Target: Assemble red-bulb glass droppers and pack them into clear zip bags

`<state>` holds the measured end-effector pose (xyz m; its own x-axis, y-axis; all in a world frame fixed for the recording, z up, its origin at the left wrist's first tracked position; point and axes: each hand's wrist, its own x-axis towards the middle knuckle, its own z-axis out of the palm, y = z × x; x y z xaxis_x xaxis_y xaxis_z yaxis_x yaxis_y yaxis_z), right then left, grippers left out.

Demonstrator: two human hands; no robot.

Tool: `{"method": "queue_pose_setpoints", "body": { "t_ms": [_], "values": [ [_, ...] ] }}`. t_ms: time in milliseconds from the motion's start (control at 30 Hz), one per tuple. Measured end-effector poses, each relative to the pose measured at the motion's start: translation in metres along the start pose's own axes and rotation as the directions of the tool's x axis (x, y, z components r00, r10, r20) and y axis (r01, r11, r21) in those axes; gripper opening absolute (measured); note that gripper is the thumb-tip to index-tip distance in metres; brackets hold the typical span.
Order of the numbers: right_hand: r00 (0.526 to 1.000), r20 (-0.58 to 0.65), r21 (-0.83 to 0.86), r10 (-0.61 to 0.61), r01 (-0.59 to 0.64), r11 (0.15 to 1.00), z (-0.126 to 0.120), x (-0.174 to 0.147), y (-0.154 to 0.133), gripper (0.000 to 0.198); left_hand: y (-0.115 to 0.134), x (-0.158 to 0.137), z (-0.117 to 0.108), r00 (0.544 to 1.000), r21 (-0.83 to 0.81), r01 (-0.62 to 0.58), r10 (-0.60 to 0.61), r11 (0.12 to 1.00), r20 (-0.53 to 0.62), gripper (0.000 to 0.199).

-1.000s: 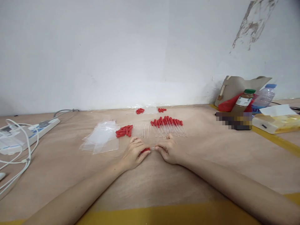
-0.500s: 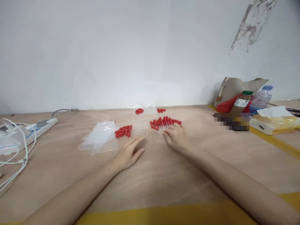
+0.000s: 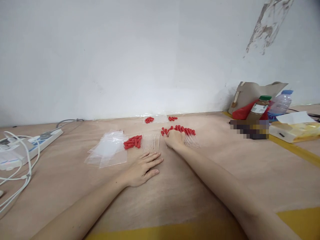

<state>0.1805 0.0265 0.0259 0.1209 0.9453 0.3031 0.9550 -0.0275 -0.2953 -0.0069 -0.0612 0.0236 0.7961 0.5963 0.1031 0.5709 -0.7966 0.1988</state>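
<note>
Red-bulbed droppers (image 3: pixel 190 132) in slanted row; loose red bulbs (image 3: pixel 133 142) heaped beside clear tubes (image 3: pixel 151 141).

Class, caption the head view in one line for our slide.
Right hand at a row of red-capped, thin clear tubes; left hand spread on the brown tabletop.

Blue-capped bottle (image 3: pixel 281 102): partial lettering (image 3: pixel 272 117), apparently "an". Green-capped bottle (image 3: pixel 255 115): white label (image 3: pixel 259 108), print illegible from here.
</note>
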Motion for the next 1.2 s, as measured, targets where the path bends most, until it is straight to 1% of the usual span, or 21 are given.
{"method": "queue_pose_setpoints", "body": {
  "t_ms": [167,267,367,433,467,500,533,567,600,633,667,700,733,767,800,867,933,967,1067,1200],
  "values": [
    [1.0,0.021,-0.068,0.005,-0.003,0.998,0.007,0.001,0.0,0.037,0.0,0.001,0.0,1.0,0.02,0.006,-0.007,1.0,0.016,0.045],
    [1.0,0.025,-0.069,-0.016,0.018,0.997,0.008,0.0,0.003,0.041,-0.001,0.001,0.0,1.0,0.02,0.006,-0.006,1.0,0.01,0.044],
    [0.999,0.003,-0.05,-0.043,0.043,0.998,0.007,-0.003,0.006,0.041,0.0,0.001,0.001,1.0,0.011,0.004,-0.003,1.0,-0.001,0.044],
    [0.997,-0.029,-0.025,-0.068,0.068,0.997,0.006,-0.006,0.006,0.038,0.001,0.001,0.003,0.999,0.006,0.002,-0.002,1.0,-0.042,0.042],
    [0.996,-0.045,-0.007,-0.083,0.083,0.997,0.005,-0.009,0.006,0.037,0.001,0.001,0.004,0.996,0.006,0.004,-0.003,1.0,-0.084,0.041],
    [0.993,-0.06,0.014,-0.099,0.1,0.995,0.005,-0.011,0.004,0.035,0.0,0.002,0.006,0.989,0.015,0.016,-0.013,1.0,-0.149,0.038],
    [0.991,-0.067,0.035,-0.117,0.12,0.992,0.005,-0.014,0.002,0.033,-0.001,0.002,0.007,0.97,0.03,0.046,-0.037,0.999,-0.239,0.034],
    [0.988,-0.068,0.053,-0.138,0.141,0.989,0.005,-0.017,-0.001,0.031,-0.004,0.002,0.008,0.933,0.045,0.097,-0.075,0.994,-0.351,0.03],
    [0.985,-0.063,0.064,-0.158,0.162,0.985,0.006,-0.019,-0.004,0.03,-0.008,0.003,0.007,0.873,0.057,0.169,-0.122,0.984,-0.473,0.026],
    [0.983,-0.057,0.068,-0.176,0.179,0.981,0.007,-0.021,-0.007,0.029,-0.013,0.003,0.006,0.792,0.06,0.257,-0.175,0.965,-0.585,0.023],
    [0.981,-0.05,0.066,-0.189,0.192,0.979,0.008,-0.022,-0.011,0.028,-0.02,0.004,0.003,0.705,0.051,0.351,-0.228,0.935,-0.671,0.022],
    [0.98,-0.044,0.059,-0.195,0.198,0.978,0.009,-0.023,-0.014,0.028,-0.027,0.004,0.0,0.637,0.039,0.44,-0.28,0.897,-0.718,0.023],
    [0.981,-0.036,0.049,-0.191,0.192,0.98,0.01,-0.022,-0.018,0.028,-0.036,0.005,-0.005,0.596,0.031,0.522,-0.339,0.852,-0.728,0.027],
    [0.984,-0.024,0.037,-0.177,0.178,0.983,0.01,-0.022,-0.021,0.029,-0.045,0.005,-0.009,0.581,0.027,0.592,-0.403,0.805,-0.707,0.033],
    [0.987,-0.007,0.023,-0.161,0.161,0.987,0.01,-0.021,-0.023,0.029,-0.055,0.006,-0.013,0.574,0.014,0.644,-0.471,0.765,-0.669,0.038],
    [0.99,0.034,-0.011,-0.136,0.136,0.991,0.009,-0.018,-0.027,0.029,-0.075,0.01,-0.02,0.59,-0.028,0.696,-0.594,0.717,-0.547,0.046],
    [0.988,0.075,-0.047,-0.134,0.138,0.989,0.008,-0.016,-0.03,0.029,-0.091,0.014,-0.022,0.634,-0.077,0.685,-0.645,0.724,-0.425,0.049],
    [0.986,0.09,-0.059,-0.141,0.146,0.987,0.007,-0.015,-0.03,0.029,-0.097,0.017,-0.021,0.644,-0.091,0.681,-0.653,0.727,-0.399,0.05],
    [0.981,0.113,-0.076,-0.16,0.17,0.983,0.006,-0.015,-0.032,0.03,-0.107,0.026,-0.015,0.658,-0.112,0.665,-0.65,0.738,-0.38,0.049],
    [0.976,0.116,-0.094,-0.184,0.195,0.976,0.006,-0.015,-0.032,0.029,-0.104,0.037,-0.004,0.678,-0.117,0.627,-0.613,0.771,-0.406,0.041]
  ]
}}
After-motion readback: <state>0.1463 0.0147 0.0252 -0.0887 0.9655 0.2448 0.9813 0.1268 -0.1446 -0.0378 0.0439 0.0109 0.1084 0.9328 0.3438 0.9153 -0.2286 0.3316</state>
